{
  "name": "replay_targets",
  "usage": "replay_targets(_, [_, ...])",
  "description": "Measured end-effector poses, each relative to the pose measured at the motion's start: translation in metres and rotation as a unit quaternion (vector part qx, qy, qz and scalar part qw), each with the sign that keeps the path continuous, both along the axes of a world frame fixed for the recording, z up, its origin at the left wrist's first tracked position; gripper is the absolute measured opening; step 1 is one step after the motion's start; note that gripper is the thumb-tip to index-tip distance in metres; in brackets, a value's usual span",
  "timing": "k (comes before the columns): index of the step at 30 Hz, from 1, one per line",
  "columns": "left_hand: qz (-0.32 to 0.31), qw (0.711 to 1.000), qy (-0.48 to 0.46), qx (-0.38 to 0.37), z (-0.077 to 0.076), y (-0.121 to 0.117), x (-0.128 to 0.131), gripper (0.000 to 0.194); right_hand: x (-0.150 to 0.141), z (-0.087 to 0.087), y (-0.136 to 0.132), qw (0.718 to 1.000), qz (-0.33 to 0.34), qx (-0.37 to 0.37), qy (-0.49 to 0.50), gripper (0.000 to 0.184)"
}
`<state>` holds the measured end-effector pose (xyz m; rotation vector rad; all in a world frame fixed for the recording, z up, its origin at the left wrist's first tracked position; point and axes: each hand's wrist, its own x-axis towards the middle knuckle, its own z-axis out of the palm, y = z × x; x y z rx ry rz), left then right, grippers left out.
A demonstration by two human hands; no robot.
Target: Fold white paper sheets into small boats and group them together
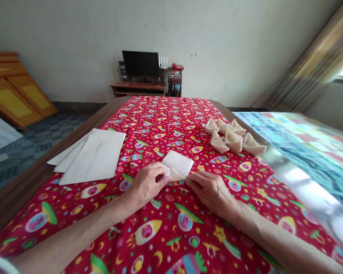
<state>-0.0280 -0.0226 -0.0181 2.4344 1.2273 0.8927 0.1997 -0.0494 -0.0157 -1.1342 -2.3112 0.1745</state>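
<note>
A small white sheet of paper (178,163) lies on the red patterned cloth (171,121) in front of me, its near corner folded up. My left hand (147,185) pinches the folded near edge from the left, fingers curled. From the right, my right hand (210,189) presses the same fold with its fingertips together. Both hands touch the paper at its near edge.
A stack of white paper sheets (93,155) lies to the left on the cloth. Several folded paper shapes (233,137) sit at the right. The brown table edge (31,179) runs along the left. A desk with a monitor (140,64) stands against the far wall.
</note>
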Motion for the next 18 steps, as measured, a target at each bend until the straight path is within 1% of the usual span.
replay_targets(2, [0.017,1.0,0.007,-0.007,0.002,0.001,0.001,0.021,-0.001,0.001,-0.003,0.998,0.019,0.039,-0.052,0.024])
replay_targets(5, [0.031,0.999,0.019,-0.017,0.004,0.0,0.001,0.021,-0.004,0.001,-0.006,0.99,0.037,0.078,-0.113,0.024])
replay_targets(9, [0.036,0.998,0.039,-0.036,0.006,-0.002,0.001,0.019,-0.004,0.001,-0.005,0.986,0.035,0.096,-0.128,0.025])
replay_targets(15, [0.068,0.991,0.107,-0.046,0.011,-0.005,0.002,0.022,-0.005,0.0,-0.005,0.983,0.026,0.102,-0.152,0.026])
replay_targets(18, [0.067,0.991,0.109,-0.049,0.01,-0.005,0.001,0.021,-0.005,-0.001,-0.005,0.981,0.023,0.112,-0.155,0.029])
